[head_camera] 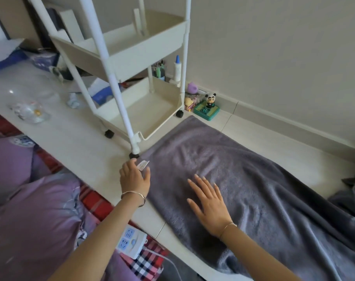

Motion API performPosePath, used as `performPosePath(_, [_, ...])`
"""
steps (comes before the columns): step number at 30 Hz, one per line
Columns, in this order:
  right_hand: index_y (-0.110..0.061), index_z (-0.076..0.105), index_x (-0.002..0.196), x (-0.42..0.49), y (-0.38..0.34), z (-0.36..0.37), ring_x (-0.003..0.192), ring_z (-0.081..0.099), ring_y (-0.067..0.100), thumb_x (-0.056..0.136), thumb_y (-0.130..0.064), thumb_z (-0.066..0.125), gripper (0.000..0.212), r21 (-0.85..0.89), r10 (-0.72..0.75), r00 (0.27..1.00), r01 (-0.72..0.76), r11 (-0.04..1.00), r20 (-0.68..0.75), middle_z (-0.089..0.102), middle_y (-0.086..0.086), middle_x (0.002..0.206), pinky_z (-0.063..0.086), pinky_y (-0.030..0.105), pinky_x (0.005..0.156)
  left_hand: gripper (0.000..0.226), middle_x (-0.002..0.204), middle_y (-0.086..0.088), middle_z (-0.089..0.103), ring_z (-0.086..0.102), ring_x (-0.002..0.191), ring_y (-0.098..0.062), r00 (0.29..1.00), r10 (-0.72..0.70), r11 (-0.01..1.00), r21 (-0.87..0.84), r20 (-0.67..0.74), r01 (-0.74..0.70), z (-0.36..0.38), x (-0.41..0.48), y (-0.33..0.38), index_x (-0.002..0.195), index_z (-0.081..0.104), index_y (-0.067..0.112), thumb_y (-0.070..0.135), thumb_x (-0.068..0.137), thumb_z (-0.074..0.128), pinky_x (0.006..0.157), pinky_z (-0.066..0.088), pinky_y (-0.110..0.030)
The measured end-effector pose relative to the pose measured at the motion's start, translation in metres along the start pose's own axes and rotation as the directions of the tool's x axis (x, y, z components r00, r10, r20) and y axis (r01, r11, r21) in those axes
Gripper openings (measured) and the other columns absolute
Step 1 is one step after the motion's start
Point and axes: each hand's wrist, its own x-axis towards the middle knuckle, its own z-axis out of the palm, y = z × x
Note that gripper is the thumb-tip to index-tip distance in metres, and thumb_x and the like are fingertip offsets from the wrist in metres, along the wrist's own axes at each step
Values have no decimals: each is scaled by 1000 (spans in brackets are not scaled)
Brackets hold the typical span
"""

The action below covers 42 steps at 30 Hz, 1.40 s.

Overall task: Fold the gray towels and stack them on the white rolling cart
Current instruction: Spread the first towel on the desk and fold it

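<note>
Presently: gray towel (243, 179), spread flat just beside the white rolling cart (148, 47). Our right hand (210, 205) presses it, fingers straight; our left hand (134, 177) curls at the tagged corner, pinch uncertain. Step: smoothing. Next, we judge: grip corners, fold.

Plain beige painted wall (274, 47) meets pale glossy tiled floor (61, 142) at a beige skirting strip (294, 126); rumpled lilac bedding (30, 220) lies at left.
</note>
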Motion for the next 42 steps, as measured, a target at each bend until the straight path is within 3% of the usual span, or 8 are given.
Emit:
performPosePath(5, [-32,24,147,-10,3,15,144,8,9,95,-61,11,61,-69,12,1000,-12,998,3,18,-11,154,-6,29,117,70,128,-18,52,45,119,-34,964,-10,995,-96,265,37,-11,11,-8,142,32,5,33,86,64,100,38,-39])
performPosePath(10, [-32,28,146,-7,9,14,145,7,6,89,-67,3,71,-40,-16,1000,15,999,-23,16,-16,154,-6,26,118,26,69,0,53,50,69,-15,848,86,967,-248,523,55,-42,24,-11,74,52,10,29,85,66,62,34,-25])
performPosePath(17, [-29,37,141,-4,6,2,140,24,6,88,-67,14,70,64,2,998,2,998,-56,30,-14,150,3,21,116,22,56,2,40,38,55,-19,914,254,952,-248,316,-179,-61,37,-6,76,50,8,22,92,56,50,28,-26])
performPosePath(22, [-21,47,136,-4,6,-6,130,39,14,93,-48,28,54,79,63,972,-46,996,-228,45,-4,142,17,27,113,45,119,-8,54,52,106,-29,938,76,773,574,338,-269,-52,19,11,129,40,14,38,93,50,74,40,-33])
performPosePath(28, [-32,4,149,-1,22,-2,144,-13,10,87,-66,-2,71,-108,103,994,-99,989,38,-9,-16,153,-17,32,114,48,149,-5,34,31,136,-23,739,504,752,193,447,-630,16,-19,54,145,29,19,33,99,34,112,23,-38])
performPosePath(33, [-23,40,141,-1,39,-40,142,21,9,99,-25,43,42,323,170,982,-137,937,-78,28,-13,149,12,35,119,50,158,0,10,9,145,-21,664,452,751,147,596,-644,59,-41,88,150,12,24,33,102,23,118,6,-40])
performPosePath(37, [-18,53,130,-31,96,-85,130,44,22,93,-18,54,37,304,391,871,-302,903,-298,48,2,140,33,42,110,52,159,-1,5,6,145,-22,591,502,710,89,631,-698,84,-46,134,151,9,22,36,102,21,118,4,-40])
performPosePath(42, [-13,54,126,-69,165,-137,111,54,29,91,-22,60,37,215,601,756,-562,799,-257,54,8,127,41,37,97,49,157,-1,14,13,144,-23,494,614,632,-8,615,-775,127,-54,203,149,18,22,32,102,24,117,8,-40])
